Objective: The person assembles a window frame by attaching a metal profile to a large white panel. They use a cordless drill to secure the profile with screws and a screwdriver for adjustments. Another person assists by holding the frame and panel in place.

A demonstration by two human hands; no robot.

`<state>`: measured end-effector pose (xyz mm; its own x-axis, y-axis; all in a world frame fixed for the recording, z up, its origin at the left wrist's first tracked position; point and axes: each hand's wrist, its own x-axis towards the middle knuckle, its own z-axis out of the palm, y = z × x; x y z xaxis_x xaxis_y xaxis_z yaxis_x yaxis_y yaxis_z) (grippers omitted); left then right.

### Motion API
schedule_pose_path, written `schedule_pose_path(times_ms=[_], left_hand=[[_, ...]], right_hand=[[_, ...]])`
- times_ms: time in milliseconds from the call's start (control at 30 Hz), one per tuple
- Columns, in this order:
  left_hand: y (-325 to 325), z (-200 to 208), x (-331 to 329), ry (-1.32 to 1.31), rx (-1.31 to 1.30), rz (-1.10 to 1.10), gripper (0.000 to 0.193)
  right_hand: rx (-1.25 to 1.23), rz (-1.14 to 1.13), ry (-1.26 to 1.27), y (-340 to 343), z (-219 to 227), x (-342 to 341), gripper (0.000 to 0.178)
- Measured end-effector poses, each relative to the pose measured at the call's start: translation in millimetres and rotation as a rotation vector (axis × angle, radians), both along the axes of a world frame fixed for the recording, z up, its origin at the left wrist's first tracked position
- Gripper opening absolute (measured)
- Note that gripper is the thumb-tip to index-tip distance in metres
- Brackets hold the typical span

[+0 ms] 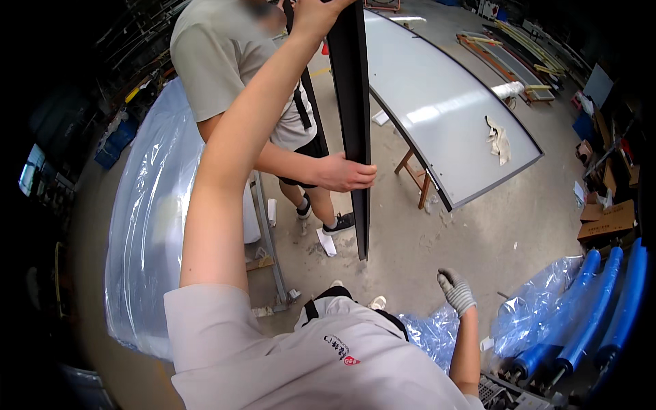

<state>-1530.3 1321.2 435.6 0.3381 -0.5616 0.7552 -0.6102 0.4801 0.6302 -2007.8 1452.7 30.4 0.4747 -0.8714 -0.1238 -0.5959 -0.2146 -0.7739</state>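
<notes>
My bare left hand is raised high at the top edge of the view, closed on the upper part of a long black metal frame. Its fingertips are partly cut off by the picture's edge. The frame stands upright in front of me, its lower end close to the floor. A co-worker opposite also has a hand on it, lower down. My right hand, in a grey striped work glove with dark fingertips, hangs at my right side with its fingers loosely apart and holds nothing.
Plastic-wrapped panels stand at left beside a metal rack. A framed white panel rests on wooden trestles, with a cloth on top. Blue film rolls, loose plastic and a cardboard box lie right.
</notes>
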Motion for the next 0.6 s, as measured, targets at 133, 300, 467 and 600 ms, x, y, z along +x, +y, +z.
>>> schedule_pose_path(times_ms=[133,300,467,600], left_hand=[[6,-2,1,0.249,-0.164,-0.328,0.059],[-41,7,20,0.44,-0.189,-0.382,0.046],[-72,30,22,0.427,-0.391,-0.532,0.036],[-77,24,1,0.246,-0.437,-0.088,0.029]], right_hand=[[0.099,-0.026,-0.083,-5,21,33,0.03],[0.11,-0.031,0.036,2,30,35,0.031],[0.167,-0.178,-0.153,9,17,43,0.041],[0.229,-0.193,0.125,24,-13,93,0.098]])
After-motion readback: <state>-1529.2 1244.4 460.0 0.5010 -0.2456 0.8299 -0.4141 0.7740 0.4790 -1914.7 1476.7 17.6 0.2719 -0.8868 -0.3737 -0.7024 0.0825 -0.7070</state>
